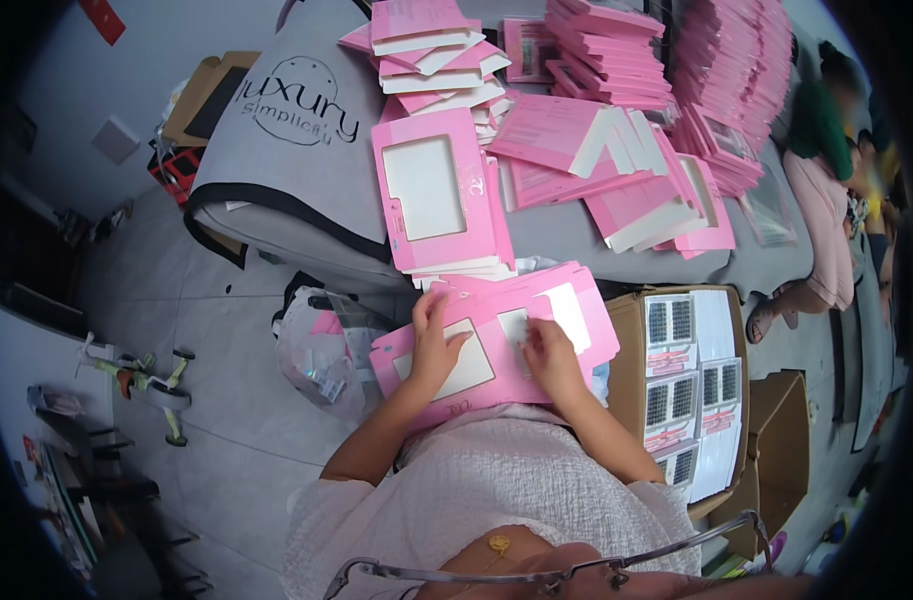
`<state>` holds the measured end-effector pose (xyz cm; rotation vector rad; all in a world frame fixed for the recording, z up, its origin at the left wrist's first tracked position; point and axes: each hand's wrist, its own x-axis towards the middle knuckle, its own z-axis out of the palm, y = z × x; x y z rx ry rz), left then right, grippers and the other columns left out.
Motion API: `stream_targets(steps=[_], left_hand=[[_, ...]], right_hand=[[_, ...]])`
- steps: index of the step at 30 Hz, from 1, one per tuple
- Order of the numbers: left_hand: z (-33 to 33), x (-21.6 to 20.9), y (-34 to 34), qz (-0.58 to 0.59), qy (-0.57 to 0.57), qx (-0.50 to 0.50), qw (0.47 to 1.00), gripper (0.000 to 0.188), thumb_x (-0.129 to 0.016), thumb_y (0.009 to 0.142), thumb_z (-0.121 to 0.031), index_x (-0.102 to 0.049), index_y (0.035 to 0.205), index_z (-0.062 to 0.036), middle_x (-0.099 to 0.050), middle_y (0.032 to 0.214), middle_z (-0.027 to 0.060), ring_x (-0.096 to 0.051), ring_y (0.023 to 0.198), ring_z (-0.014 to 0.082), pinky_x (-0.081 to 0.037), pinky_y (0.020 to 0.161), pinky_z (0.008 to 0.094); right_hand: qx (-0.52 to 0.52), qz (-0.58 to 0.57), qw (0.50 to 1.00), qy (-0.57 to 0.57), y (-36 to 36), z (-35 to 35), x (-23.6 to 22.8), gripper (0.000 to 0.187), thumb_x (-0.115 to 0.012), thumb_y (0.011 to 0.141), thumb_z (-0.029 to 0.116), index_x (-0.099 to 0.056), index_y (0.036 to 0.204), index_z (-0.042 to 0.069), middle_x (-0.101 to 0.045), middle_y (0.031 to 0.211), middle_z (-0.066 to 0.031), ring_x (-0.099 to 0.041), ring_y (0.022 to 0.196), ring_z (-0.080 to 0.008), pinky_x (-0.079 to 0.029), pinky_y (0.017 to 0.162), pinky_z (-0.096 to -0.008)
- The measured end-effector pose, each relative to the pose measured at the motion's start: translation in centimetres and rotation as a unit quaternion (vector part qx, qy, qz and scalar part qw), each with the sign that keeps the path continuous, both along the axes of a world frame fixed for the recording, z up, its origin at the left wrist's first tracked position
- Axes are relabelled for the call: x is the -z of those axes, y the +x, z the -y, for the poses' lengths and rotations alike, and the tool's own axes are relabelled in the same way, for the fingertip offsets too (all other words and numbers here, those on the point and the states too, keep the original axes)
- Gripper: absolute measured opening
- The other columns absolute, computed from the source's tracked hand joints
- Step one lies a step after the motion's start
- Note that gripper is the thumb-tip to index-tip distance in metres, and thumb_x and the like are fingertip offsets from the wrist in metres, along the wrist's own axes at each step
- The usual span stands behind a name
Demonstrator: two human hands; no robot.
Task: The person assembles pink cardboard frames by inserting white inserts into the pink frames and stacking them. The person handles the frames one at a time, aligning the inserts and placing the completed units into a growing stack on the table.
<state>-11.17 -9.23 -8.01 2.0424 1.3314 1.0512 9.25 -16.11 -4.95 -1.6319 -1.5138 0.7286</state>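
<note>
Flat pink cardboard box blanks (598, 330) with cut-out windows lie in front of my body, one overlapping another. My left hand (434, 345) rests on the left part of them, thumb held apart from the fingers, beside a large white window. Over the right part, my right hand (551, 362) has its fingers bent together at a smaller window; whatever lies between the fingertips is hidden. Just beyond, a pile of pink window boxes (384, 190) sits on the sofa edge.
More pink boxes (546, 135) are heaped on the grey sofa (306, 230). At right stands a carton (628, 380) of packaged items, with another carton (781, 450) beside it. A clear plastic bag (326, 350) and a small tricycle (156, 390) are at left. Another person (816, 170) sits far right.
</note>
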Motion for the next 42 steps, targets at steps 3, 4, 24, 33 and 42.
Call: stream_targets(steps=[3, 4, 24, 33, 42], left_hand=[[0.3, 1.4, 0.0, 0.037, 0.039, -0.02, 0.998, 0.075, -0.078, 0.064, -0.001, -0.042, 0.13, -0.0012, -0.032, 0.133, 0.0186, -0.038, 0.125, 0.0354, -0.037, 0.102, 0.0391], [0.3, 1.4, 0.1, 0.044, 0.038, -0.021, 0.998, 0.075, -0.078, 0.064, -0.001, -0.042, 0.13, -0.0013, -0.032, 0.134, 0.0187, -0.039, 0.124, 0.0355, -0.037, 0.102, 0.0391], [-1.4, -11.6, -1.1, 0.041, -0.165, 0.15, 0.974, 0.017, -0.068, 0.079, -0.004, -0.068, 0.096, 0.0014, -0.063, 0.075, 0.0085, -0.056, 0.066, 0.0105, -0.044, 0.058, 0.0242], [0.2, -11.0, 0.4, 0.065, -0.197, 0.089, 0.974, 0.015, -0.069, 0.081, -0.009, -0.07, 0.092, 0.0009, -0.067, 0.076, 0.0112, -0.056, 0.055, 0.0089, -0.045, 0.049, 0.0235], [1.3, -10.6, 0.6, 0.075, -0.171, 0.078, 0.979, 0.015, -0.068, 0.083, -0.017, -0.071, 0.09, -0.0048, -0.066, 0.068, 0.0115, -0.062, 0.05, 0.0134, -0.045, 0.048, 0.0258]], right_hand=[[0.014, -0.012, 0.999, -0.027, -1.9, 0.2, 0.3, 0.047, -0.07, 0.074, 0.005, -0.049, 0.116, -0.003, -0.058, 0.1, -0.019, -0.06, 0.087, -0.0304, -0.05, 0.072, -0.0361], [0.015, -0.009, 0.999, -0.048, -2.2, 0.0, 0.3, 0.049, -0.071, 0.074, 0.006, -0.049, 0.116, -0.003, -0.059, 0.097, -0.0181, -0.06, 0.084, -0.0302, -0.05, 0.071, -0.036], [-0.091, -0.322, 0.938, -0.091, 3.5, -0.6, -10.4, 0.037, -0.06, 0.083, -0.008, -0.052, 0.118, 0.001, -0.066, 0.103, -0.0088, -0.065, 0.086, -0.0126, -0.051, 0.074, -0.0219], [0.02, -0.189, 0.98, -0.052, 3.3, 2.4, -10.1, 0.026, -0.063, 0.08, -0.008, -0.055, 0.103, 0.001, -0.06, 0.09, -0.0048, -0.063, 0.072, -0.0122, -0.052, 0.066, -0.0225], [0.014, -0.074, 0.988, -0.137, 2.6, 5.3, -8.5, 0.028, -0.07, 0.078, 0.004, -0.06, 0.104, 0.0, -0.066, 0.089, -0.0098, -0.063, 0.075, -0.0133, -0.051, 0.067, -0.0262]])
